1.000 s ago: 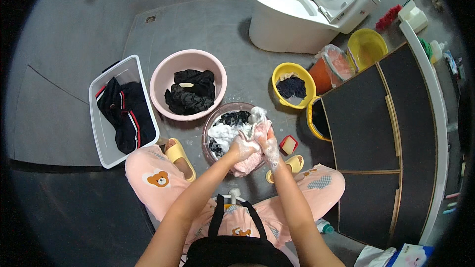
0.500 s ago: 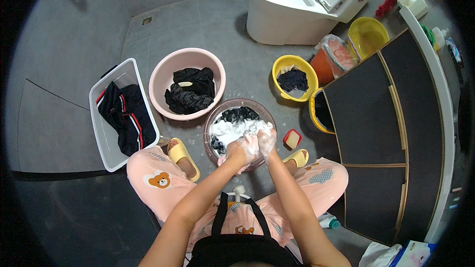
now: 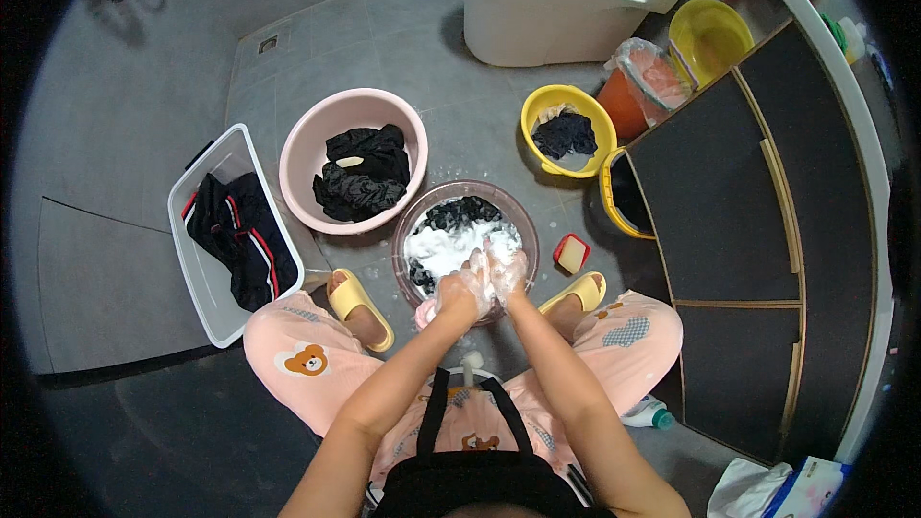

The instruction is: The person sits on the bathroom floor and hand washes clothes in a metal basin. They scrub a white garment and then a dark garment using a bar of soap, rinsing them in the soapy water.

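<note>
A translucent basin (image 3: 531, 230) on the floor between my feet holds white suds (image 3: 443, 247) and wet black clothing (image 3: 464, 212). My left hand (image 3: 467, 285) and my right hand (image 3: 508, 270), both lathered, come together over the basin's near right part, fingers closed. A soapy pink cloth (image 3: 425, 314) shows at the near left rim beside my left wrist and seems to run up into both hands; foam hides most of it. To the right of the basin, a bar of soap (image 3: 573, 254) rests in a red dish.
Around the basin stand a pink tub (image 3: 290, 158) with black clothes, a white bin (image 3: 182, 230) with a striped dark garment, and a yellow basin (image 3: 607, 120) with dark cloth. A dark cabinet (image 3: 734, 230) borders the right; a toilet (image 3: 537, 24) stands behind.
My hands stay together in the suds, the right one slightly lower and the fingers shifted. The pink cloth shows less between them. The whole view has shifted slightly.
</note>
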{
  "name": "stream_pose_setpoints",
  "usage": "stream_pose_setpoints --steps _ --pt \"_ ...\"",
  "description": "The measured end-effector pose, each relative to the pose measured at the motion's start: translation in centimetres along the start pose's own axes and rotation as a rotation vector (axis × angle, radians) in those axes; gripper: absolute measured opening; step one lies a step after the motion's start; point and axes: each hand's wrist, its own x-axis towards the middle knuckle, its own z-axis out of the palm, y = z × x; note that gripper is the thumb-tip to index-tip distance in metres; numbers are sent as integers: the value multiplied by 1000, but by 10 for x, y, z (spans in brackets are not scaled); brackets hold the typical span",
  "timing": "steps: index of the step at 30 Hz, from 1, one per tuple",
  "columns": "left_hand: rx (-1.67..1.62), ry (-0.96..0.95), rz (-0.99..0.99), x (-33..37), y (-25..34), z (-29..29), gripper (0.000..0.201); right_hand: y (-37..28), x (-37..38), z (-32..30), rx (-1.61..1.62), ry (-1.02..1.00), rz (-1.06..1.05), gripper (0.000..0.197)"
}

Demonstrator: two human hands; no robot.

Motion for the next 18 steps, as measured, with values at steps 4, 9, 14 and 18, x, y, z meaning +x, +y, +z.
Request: stream_pose_setpoints --steps 4,9,14,18 --pt "19 -39 56 6 9 8 68 79 27 -3 -89 78 13 42" --pt "-348 -109 -123 16 -15 9 76 24 19 2 -122 -52 -30 36" --pt "-1148 233 -375 62 -67 27 50 33 44 -1 427 -108 203 31" --pt "-1452 523 -419 111 -129 -23 41 41 35 6 355 -218 299 24"
